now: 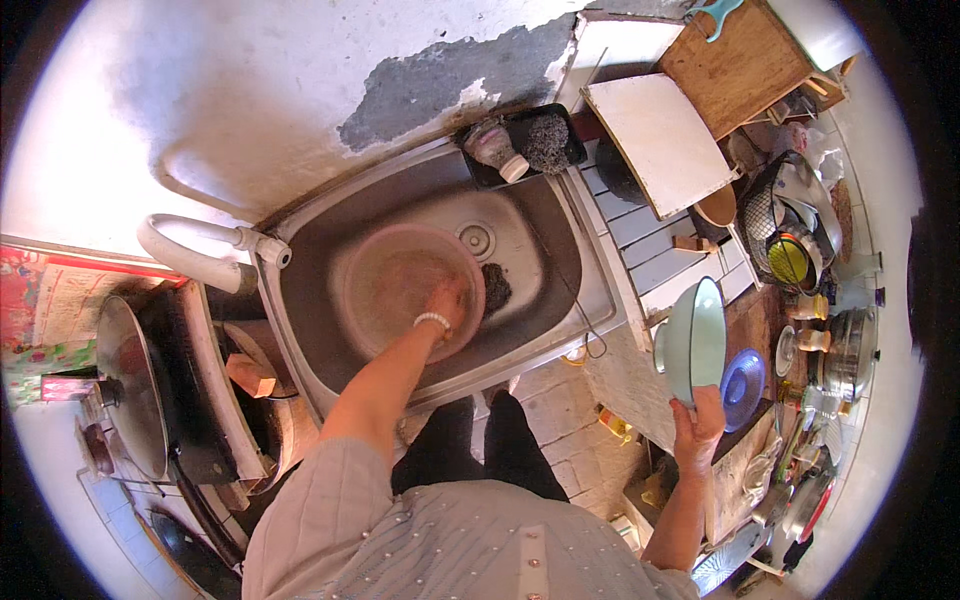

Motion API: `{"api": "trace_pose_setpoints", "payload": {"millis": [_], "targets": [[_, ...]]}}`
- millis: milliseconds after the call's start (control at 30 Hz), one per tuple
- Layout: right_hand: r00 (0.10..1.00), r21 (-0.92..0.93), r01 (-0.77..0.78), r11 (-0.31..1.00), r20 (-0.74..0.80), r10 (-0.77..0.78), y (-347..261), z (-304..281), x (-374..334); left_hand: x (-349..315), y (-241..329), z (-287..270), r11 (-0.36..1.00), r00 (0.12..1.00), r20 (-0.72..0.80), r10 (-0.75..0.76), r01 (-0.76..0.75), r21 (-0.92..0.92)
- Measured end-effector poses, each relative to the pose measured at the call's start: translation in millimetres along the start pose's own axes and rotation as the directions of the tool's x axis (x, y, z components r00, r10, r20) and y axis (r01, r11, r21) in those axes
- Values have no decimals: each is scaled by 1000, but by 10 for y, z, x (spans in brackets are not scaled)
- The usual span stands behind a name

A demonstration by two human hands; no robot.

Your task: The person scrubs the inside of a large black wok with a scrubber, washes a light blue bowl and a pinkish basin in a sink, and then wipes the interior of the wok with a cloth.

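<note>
My left hand, with a pale bead bracelet at the wrist, reaches down into a round pinkish basin. The basin stands in a metal sink and seems to hold cloudy water. Blur in the basin hides the fingers and anything they may touch. Out to the right, my right hand grips a pale green bowl by its lower edge. The bowl is tipped on its side, above the counter. Just right of it lies a blue translucent plate. A dark scouring pad rests beside the basin.
A white tap arches over the sink's left edge. A black tray with a bottle and steel wool sits at the far rim. At left stand a large lid and a wok. Pots, jars and a wire basket crowd the right.
</note>
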State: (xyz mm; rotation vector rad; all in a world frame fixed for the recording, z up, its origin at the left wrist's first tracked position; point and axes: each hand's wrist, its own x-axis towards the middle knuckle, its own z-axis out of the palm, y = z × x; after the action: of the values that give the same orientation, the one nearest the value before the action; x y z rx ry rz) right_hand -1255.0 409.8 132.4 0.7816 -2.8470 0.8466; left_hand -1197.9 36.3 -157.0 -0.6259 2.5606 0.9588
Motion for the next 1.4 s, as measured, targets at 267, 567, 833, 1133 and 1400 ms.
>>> {"api": "trace_pose_setpoints", "payload": {"millis": [267,567,833,1133,1400], "targets": [[999,-122,53,991,17,-52,584,0,273,-543,-265,-652,911,899,372,-229,64,407],[990,-148,114,982,96,-100,774,315,398,350,-419,-678,895,879,-326,-348,415,165],[990,-208,103,973,116,-80,834,430,418,-26,284,-280,986,998,59,-29,18,168],[986,-328,153,932,111,-122,936,557,422,-752,-296,-843,617,782,619,-68,-455,643],[989,-417,127,900,128,-80,1173,668,347,-819,-550,-602,504,888,442,128,-442,742]]}}
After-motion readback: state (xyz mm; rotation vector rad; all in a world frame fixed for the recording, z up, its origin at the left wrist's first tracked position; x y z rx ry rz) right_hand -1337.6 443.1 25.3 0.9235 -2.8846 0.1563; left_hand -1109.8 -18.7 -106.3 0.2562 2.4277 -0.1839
